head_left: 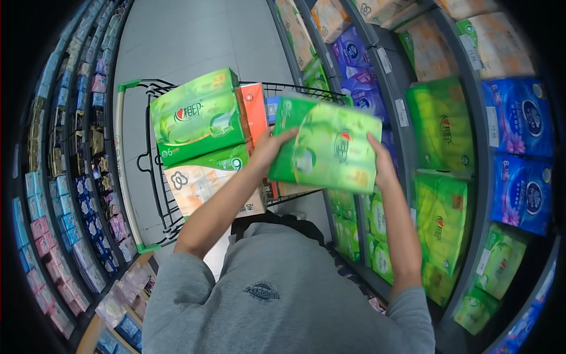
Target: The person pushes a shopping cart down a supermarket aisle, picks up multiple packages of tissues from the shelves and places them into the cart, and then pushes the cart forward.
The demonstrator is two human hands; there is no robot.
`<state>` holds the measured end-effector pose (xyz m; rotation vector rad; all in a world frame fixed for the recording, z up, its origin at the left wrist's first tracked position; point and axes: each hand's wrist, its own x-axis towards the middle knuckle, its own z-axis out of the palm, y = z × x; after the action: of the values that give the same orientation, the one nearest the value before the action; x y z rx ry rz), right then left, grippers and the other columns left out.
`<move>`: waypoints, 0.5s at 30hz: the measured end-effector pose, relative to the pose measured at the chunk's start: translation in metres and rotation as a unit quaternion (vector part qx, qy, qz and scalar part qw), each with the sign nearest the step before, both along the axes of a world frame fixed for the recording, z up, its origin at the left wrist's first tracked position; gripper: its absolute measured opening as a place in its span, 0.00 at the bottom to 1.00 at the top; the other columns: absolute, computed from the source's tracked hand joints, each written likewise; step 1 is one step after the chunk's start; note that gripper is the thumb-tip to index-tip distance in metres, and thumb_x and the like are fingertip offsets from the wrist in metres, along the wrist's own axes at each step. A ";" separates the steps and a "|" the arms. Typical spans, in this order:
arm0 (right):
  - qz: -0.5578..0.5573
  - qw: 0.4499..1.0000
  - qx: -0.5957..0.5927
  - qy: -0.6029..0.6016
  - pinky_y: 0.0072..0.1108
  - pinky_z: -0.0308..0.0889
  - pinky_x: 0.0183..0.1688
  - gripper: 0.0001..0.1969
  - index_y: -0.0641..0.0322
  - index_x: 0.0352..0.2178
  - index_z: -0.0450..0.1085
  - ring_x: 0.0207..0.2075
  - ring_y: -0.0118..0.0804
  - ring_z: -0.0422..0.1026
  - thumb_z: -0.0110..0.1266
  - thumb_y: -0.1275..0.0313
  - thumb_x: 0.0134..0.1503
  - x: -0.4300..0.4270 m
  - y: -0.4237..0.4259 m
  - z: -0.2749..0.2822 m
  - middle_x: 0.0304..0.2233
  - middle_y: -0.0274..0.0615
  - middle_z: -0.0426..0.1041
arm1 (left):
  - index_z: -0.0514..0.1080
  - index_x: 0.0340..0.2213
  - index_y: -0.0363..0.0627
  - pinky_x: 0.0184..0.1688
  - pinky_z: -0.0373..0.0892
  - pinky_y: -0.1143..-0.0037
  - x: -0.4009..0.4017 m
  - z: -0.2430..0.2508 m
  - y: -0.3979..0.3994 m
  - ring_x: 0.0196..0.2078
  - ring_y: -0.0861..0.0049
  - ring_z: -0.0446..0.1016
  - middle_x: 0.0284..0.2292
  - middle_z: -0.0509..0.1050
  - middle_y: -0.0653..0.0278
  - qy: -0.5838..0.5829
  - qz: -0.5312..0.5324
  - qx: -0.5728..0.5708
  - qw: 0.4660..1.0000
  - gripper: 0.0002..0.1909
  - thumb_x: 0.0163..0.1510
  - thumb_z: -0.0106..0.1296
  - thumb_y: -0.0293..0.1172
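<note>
Between my two hands is a green multipack of tissues (pixel 325 146), slightly blurred, held above the right part of a black wire shopping cart (pixel 166 212). My left hand (pixel 276 144) grips its left edge with the thumb on top. On its right edge lies my right hand (pixel 381 155). In the cart, another green tissue multipack (pixel 199 119) rests at the left. Below it sits a peach-and-green tissue multipack (pixel 208 188), partly covered by my left forearm. An orange-red box (pixel 255 110) and a blue package (pixel 272 108) stand beside them, partly hidden by the held pack.
Shelves (pixel 400 110) on the right hold green, peach, purple and blue tissue packs (pixel 522 115). At the left, a long shelf (pixel 66 155) carries many small packages. The cart's handle (pixel 121 177) has green end pieces. Grey tiled floor (pixel 199 40) runs ahead between the shelves.
</note>
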<state>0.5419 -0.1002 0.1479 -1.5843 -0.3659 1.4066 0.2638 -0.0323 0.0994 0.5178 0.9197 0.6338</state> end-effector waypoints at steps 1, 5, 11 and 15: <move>0.013 1.000 0.019 -0.007 0.24 0.68 0.40 0.24 0.71 0.45 0.65 0.37 0.34 0.73 0.54 0.61 0.54 0.008 0.021 -0.001 0.40 0.45 0.72 | 0.66 0.42 0.34 0.34 0.73 0.75 0.003 0.000 0.017 0.32 0.74 0.75 0.35 0.74 0.56 0.004 0.007 0.032 0.999 0.24 0.49 0.57 0.37; 0.079 0.991 0.079 -0.075 0.25 0.68 0.42 0.26 0.71 0.46 0.64 0.38 0.35 0.73 0.53 0.59 0.54 0.012 0.102 0.014 0.40 0.45 0.72 | 0.63 0.44 0.34 0.35 0.72 0.76 0.015 -0.005 0.076 0.34 0.75 0.74 0.37 0.73 0.55 -0.041 0.089 0.116 0.988 0.26 0.49 0.57 0.39; 0.161 0.952 0.096 -0.243 0.22 0.67 0.40 0.26 0.70 0.44 0.66 0.37 0.33 0.73 0.59 0.61 0.49 0.012 0.153 -0.029 0.39 0.46 0.73 | 0.59 0.50 0.32 0.43 0.69 0.73 0.025 -0.055 0.108 0.43 0.68 0.72 0.43 0.70 0.52 0.043 0.126 0.152 0.979 0.31 0.51 0.54 0.41; 0.232 0.831 -0.002 -0.506 0.28 0.62 0.50 0.47 0.71 0.56 0.49 0.49 0.47 0.68 0.62 0.53 0.43 0.059 0.113 -0.142 0.46 0.56 0.68 | 0.43 0.58 0.31 0.56 0.57 0.71 0.061 -0.094 0.078 0.56 0.51 0.60 0.53 0.60 0.39 0.281 -0.016 0.260 0.924 0.40 0.52 0.50 0.36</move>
<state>0.6014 0.0133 0.0061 -2.2436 -1.4496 0.7357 0.3246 0.0452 0.0057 1.2348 1.2817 0.7150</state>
